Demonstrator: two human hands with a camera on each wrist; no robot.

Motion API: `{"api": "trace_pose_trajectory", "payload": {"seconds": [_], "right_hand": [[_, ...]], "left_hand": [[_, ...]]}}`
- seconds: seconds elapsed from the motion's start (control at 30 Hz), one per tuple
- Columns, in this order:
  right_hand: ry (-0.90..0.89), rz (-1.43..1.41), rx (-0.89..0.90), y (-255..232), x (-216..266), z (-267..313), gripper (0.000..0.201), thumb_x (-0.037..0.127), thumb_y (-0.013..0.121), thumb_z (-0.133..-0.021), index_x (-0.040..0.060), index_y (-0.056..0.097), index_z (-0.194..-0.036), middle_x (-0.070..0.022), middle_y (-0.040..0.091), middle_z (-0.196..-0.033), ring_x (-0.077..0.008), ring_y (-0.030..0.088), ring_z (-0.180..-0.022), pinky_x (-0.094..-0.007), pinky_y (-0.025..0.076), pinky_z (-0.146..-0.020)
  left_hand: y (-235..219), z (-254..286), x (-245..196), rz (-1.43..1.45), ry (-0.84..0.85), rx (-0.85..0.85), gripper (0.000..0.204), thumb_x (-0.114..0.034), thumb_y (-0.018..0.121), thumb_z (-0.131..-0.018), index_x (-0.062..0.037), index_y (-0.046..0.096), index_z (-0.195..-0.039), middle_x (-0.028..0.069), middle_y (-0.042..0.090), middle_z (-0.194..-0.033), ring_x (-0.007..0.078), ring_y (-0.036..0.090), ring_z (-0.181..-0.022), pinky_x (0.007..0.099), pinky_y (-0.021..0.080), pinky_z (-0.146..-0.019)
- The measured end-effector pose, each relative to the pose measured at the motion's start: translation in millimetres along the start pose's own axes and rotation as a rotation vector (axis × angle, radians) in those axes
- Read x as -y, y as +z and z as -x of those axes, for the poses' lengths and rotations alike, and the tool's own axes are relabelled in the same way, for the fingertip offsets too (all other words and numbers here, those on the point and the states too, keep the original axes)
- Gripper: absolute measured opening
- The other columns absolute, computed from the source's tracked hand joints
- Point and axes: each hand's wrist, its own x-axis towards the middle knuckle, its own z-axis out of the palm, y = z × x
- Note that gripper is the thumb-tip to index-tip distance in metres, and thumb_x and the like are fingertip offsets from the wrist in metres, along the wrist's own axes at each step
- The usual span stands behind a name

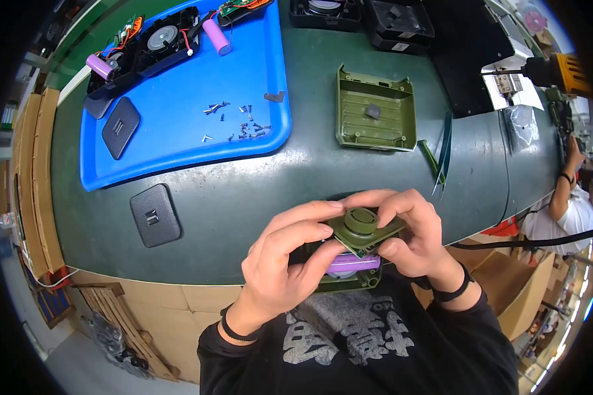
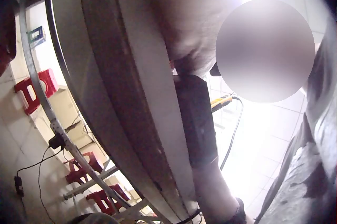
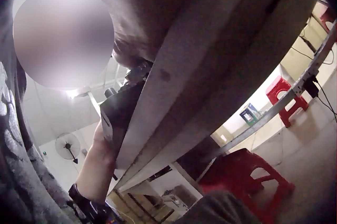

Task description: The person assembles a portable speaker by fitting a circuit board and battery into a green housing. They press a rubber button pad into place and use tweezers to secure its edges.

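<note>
Left grip (image 1: 280,260) and right grip (image 1: 418,237) pinch a green panel (image 1: 346,241) from its two sides in the head view, my fingers and thumbs curled on its edges. A round green knob (image 1: 361,221) stands up from the panel, which I hold tilted near the front edge of the surface (image 1: 244,197). Just below it, before my shirt (image 1: 349,329), is a green case (image 1: 369,284) with a purple cell (image 1: 353,264) in it. Beyond my grips, a green shell (image 1: 405,135) lies open side up with a dark pad (image 1: 373,111) inside, tweezers (image 1: 446,145) beside it. To the left, a black cover (image 1: 155,216) lies near a blue tray (image 1: 178,158), which carries loose screws (image 1: 249,128), another cover (image 1: 120,128) and black housings with wiring. At the right, a yellow-and-black driver (image 1: 570,74) points inward, and another person in a white shirt (image 1: 553,220) is by the far end. From the left wrist, I see the underside of the surface, a dark flat piece (image 2: 197,121) I cannot identify and red stools (image 2: 108,198); my fingers are unreadable. From the right wrist, a forearm (image 3: 97,161), a fan (image 3: 67,146) and a red stool (image 3: 247,179) show; the panel cannot be made out.
</note>
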Motion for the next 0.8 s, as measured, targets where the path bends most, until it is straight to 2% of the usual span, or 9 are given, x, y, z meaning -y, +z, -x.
{"api": "trace_pose_trajectory", "payload": {"seconds": [0.03,0.1,0.13,0.2,0.43,0.63,0.73,0.8], "right_hand": [[0.002,0.000,-0.003,0.6,0.4,-0.6,0.025,0.017,0.069,-0.089,0.0024,0.053,-0.102,-0.0233,0.064,-0.118,-0.0316,0.065,-0.105,-0.0387,0.052,-0.089],[-0.035,0.057,0.020,1.2,0.4,-2.6,0.024,0.014,0.068,-0.089,0.0030,0.052,-0.102,-0.0225,0.064,-0.117,-0.0301,0.065,-0.106,-0.0384,0.051,-0.090],[-0.034,0.058,0.016,2.3,0.9,-2.9,0.024,0.014,0.068,-0.089,0.0030,0.052,-0.102,-0.0225,0.064,-0.117,-0.0301,0.065,-0.106,-0.0384,0.051,-0.090],[-0.012,-0.029,-0.002,4.6,1.8,-3.3,0.022,0.011,0.067,-0.089,0.0033,0.052,-0.103,-0.0211,0.064,-0.116,-0.0290,0.065,-0.106,-0.0382,0.050,-0.091],[-0.013,-0.075,-0.045,11.1,1.2,-1.7,0.018,0.011,0.064,-0.091,0.0043,0.052,-0.103,-0.0188,0.063,-0.115,-0.0276,0.063,-0.104,-0.0372,0.049,-0.091],[-0.086,0.026,-0.004,8.1,-1.4,-2.7,0.018,0.015,0.064,-0.093,0.0049,0.052,-0.101,-0.0180,0.063,-0.116,-0.0248,0.061,-0.101,-0.0371,0.048,-0.089],[-0.070,-0.011,-0.006,9.7,-0.8,-2.0,0.017,0.015,0.063,-0.093,0.0049,0.051,-0.100,-0.0180,0.063,-0.116,-0.0240,0.060,-0.100,-0.0366,0.047,-0.089],[0.003,-0.150,-0.041,12.7,0.5,-0.7,0.015,0.014,0.062,-0.094,0.0047,0.050,-0.098,-0.0179,0.062,-0.116,-0.0224,0.059,-0.101,-0.0357,0.046,-0.090]], "left_hand": [[-0.9,-1.1,-2.5,0.002,-0.002,0.002,0.042,0.003,0.081,-0.069,0.0008,0.058,-0.104,0.0185,0.068,-0.107,0.0307,0.068,-0.099,0.0339,0.056,-0.081],[-4.1,-5.1,-8.7,-0.265,0.003,-0.012,0.034,0.001,0.083,-0.066,-0.0027,0.064,-0.094,0.0110,0.067,-0.096,0.0259,0.066,-0.087,0.0318,0.055,-0.073],[-4.4,-6.5,-10.2,-0.262,0.003,-0.009,0.034,0.001,0.083,-0.066,-0.0027,0.064,-0.094,0.0110,0.067,-0.096,0.0259,0.066,-0.087,0.0318,0.055,-0.073],[-4.5,-8.3,-11.6,-0.388,0.031,-0.039,0.029,-0.001,0.084,-0.064,-0.0057,0.068,-0.086,0.0065,0.064,-0.089,0.0226,0.062,-0.079,0.0317,0.051,-0.068],[-7.4,-7.1,-11.0,-0.402,0.058,0.034,0.028,0.000,0.084,-0.060,-0.0067,0.071,-0.084,0.0053,0.063,-0.089,0.0220,0.061,-0.078,0.0319,0.050,-0.068],[-8.0,-4.9,-8.1,-0.406,0.114,0.038,0.029,0.001,0.083,-0.057,-0.0068,0.071,-0.083,0.0053,0.063,-0.090,0.0229,0.060,-0.077,0.0319,0.050,-0.066],[-8.3,-4.7,-7.3,-0.434,0.160,0.050,0.030,0.002,0.083,-0.057,-0.0055,0.071,-0.083,0.0057,0.062,-0.091,0.0232,0.060,-0.077,0.0324,0.050,-0.065],[-7.7,-4.5,-6.4,-0.415,0.182,0.053,0.029,0.002,0.082,-0.057,-0.0037,0.070,-0.083,0.0062,0.062,-0.090,0.0231,0.060,-0.076,0.0324,0.050,-0.064]]}}
